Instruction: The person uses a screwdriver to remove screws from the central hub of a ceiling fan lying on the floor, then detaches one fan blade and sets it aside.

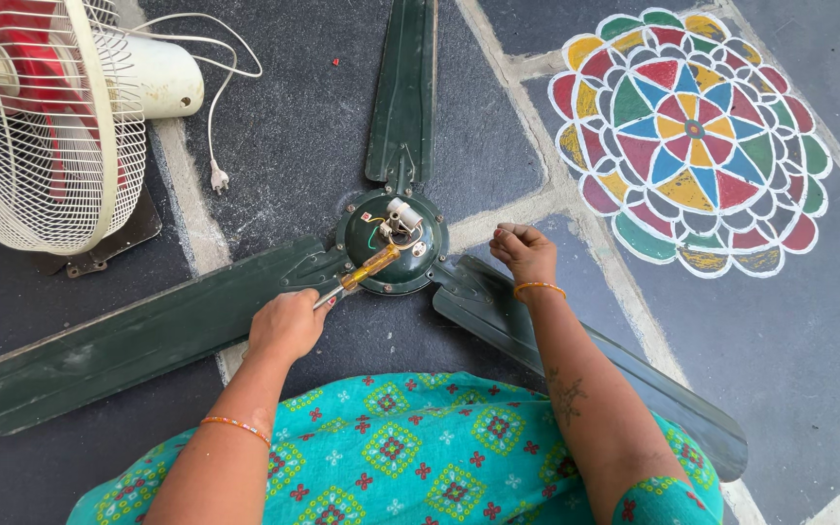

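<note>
We note matt green painted metal on the ceiling fan point(393, 243), a translucent glossy plastic screwdriver handle point(369, 269), and rough stone floor point(789, 321).

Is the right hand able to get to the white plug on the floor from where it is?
Probably not easily. The right hand sits closed beside the fan hub, and the white plug lies well across the hub, nearer the left hand holding the screwdriver.

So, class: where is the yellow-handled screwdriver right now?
In the head view, the screwdriver sits just left of centre, gripped by the left hand, its handle lying over the dark green ceiling fan hub.
</note>
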